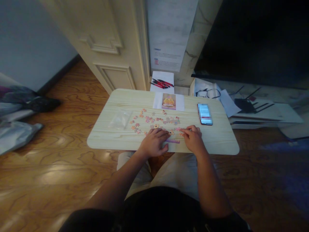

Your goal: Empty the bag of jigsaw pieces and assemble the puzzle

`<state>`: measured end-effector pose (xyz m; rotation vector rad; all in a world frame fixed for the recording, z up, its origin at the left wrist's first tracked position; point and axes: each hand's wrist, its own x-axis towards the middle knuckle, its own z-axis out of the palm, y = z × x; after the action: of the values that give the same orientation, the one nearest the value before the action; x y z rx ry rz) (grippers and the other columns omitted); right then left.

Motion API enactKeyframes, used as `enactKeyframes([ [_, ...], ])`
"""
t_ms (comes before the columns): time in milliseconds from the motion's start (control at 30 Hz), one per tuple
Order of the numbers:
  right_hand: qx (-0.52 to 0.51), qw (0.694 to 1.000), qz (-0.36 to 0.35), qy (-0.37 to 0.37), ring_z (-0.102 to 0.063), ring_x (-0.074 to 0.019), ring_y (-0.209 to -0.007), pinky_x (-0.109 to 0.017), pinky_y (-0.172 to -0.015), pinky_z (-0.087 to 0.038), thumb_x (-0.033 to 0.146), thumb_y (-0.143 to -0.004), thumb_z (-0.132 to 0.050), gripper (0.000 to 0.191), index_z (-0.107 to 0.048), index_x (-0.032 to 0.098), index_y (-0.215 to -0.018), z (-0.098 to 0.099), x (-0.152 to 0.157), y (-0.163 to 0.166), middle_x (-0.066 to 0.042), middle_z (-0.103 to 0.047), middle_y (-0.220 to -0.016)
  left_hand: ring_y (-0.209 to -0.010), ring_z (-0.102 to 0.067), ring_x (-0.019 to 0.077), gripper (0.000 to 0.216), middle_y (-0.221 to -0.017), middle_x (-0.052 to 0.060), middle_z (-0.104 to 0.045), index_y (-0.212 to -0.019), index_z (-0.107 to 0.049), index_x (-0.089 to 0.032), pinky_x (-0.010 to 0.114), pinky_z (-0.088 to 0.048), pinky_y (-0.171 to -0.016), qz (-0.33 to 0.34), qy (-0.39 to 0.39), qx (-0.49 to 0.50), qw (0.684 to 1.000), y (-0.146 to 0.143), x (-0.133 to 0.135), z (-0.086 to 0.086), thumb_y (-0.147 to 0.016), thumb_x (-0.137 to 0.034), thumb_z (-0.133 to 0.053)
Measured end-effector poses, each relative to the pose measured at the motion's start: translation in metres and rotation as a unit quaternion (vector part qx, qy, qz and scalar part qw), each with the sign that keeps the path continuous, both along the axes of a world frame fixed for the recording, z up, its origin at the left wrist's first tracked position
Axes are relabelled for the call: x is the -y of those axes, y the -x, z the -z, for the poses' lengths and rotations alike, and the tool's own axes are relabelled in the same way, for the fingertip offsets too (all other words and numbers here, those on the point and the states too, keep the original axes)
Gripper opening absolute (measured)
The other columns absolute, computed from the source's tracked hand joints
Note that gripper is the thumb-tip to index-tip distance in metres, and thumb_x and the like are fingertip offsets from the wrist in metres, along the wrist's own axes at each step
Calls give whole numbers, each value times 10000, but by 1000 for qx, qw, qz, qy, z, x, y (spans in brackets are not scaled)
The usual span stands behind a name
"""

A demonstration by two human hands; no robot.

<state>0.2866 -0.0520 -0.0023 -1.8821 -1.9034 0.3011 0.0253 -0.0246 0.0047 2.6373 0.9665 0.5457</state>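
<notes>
Small jigsaw puzzle pieces lie scattered over the middle of a light wood table. My left hand rests on the near side of them, palm down with its fingers stretched out. Under and beside its fingers are several pieces and a joined purple-pink strip of puzzle near the table's front edge. To the right, my right hand reaches its index finger to a pink puzzle piece; whether it pinches or only touches the piece is too small to tell. Beyond the pieces lies a printed picture of a yellow figure.
A clear plastic bag lies left of the pieces. On the right is a phone with a lit screen. Behind the table, red and black pens rest on white paper, and a cabinet holds glasses and a router.
</notes>
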Motion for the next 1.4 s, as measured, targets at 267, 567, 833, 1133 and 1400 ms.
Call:
enactKeyframes([
  [267, 4, 1000, -8, -18, -509, -270, -1055, -422, -977, -438, 180, -971, -565, 367, -774, 326, -1235, 2, 1, 5, -87, -600, -1148, -1268, -559, 339, 519, -1399, 80, -664, -1374, -656, -226, 528, -426, -1081, 18, -9, 3, 1000, 2, -1, 2, -890, -409, -608],
  [567, 19, 999, -10, -33, -496, -290, -1061, -456, -962, -444, 188, -960, -587, 351, -779, 316, -1225, 6, -3, 11, -105, -601, -1148, -1284, -546, 333, 501, -1391, 71, -674, -1372, -664, -240, 529, -435, -1076, 31, -13, 8, 999, 3, -2, 5, -906, -414, -602],
  [833, 16, 999, 3, -49, -505, -292, -1058, -481, -987, -440, 172, -951, -566, 348, -802, 303, -1170, 10, -4, 1, -104, -616, -1122, -1280, -548, 332, 473, -1377, 70, -682, -1337, -685, -225, 509, -429, -1084, 17, -17, 17, 1000, 2, -1, 7, -908, -405, -604],
  [1133, 14, 998, 15, -65, -517, -289, -1047, -480, -977, -458, 159, -932, -573, 331, -812, 295, -1117, 9, -4, -5, -100, -624, -1102, -1269, -552, 334, 479, -1382, 80, -676, -1337, -678, -216, 511, -434, -1058, 6, -16, 11, 1000, 2, -1, 6, -902, -405, -608],
  [1400, 9, 996, -11, -85, -545, -289, -1030, -481, -980, -476, 230, -935, -614, 271, -786, 251, -1144, 4, -7, 7, -98, -646, -1099, -1223, -570, 324, 459, -1355, 87, -681, -1290, -693, -214, 494, -439, -1019, 7, -15, 17, 1000, 3, 1, 2, -895, -433, -615],
])
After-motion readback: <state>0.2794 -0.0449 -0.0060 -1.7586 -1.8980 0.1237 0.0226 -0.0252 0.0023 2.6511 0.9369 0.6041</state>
